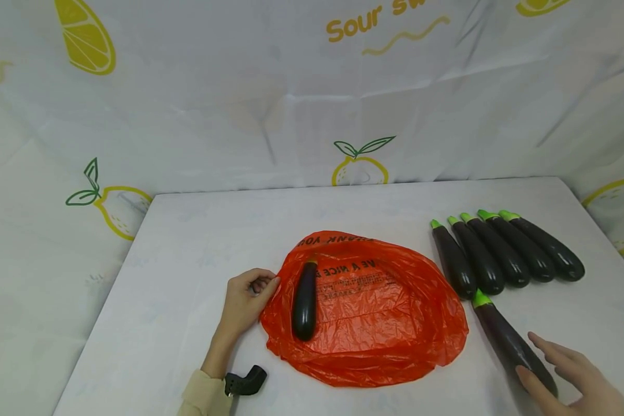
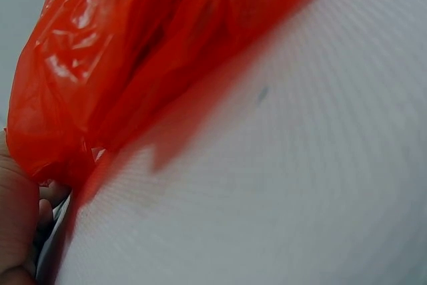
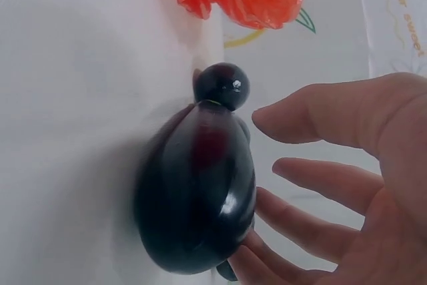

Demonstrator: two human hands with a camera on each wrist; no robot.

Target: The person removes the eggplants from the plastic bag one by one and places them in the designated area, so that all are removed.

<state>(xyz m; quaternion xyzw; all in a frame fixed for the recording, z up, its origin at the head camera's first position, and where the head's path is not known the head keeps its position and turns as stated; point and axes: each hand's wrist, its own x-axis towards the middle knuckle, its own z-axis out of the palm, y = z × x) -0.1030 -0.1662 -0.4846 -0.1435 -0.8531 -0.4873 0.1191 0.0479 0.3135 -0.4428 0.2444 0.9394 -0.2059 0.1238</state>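
A red plastic bag (image 1: 374, 323) lies spread with its mouth facing up, and one dark eggplant (image 1: 305, 303) rests inside at its left. Thumb and fingers of my left hand (image 1: 249, 297) pinch the bag's left rim; the left wrist view shows the bunched red plastic (image 2: 73, 85) at the fingers. Another eggplant (image 1: 512, 341) with a green stem end lies on the table right of the bag. My right hand (image 1: 577, 375) is around its thick near end, thumb and fingers spread apart. In the right wrist view the fingertips are close beside this eggplant (image 3: 200, 191).
Several more eggplants (image 1: 509, 251) lie side by side at the back right, green ends away from me. The loose eggplant's stem end meets the nearest of them. A black strap piece (image 1: 247, 381) is at my left wrist. Behind the white table (image 1: 197, 242) hangs a lemon-print cloth (image 1: 213, 115).
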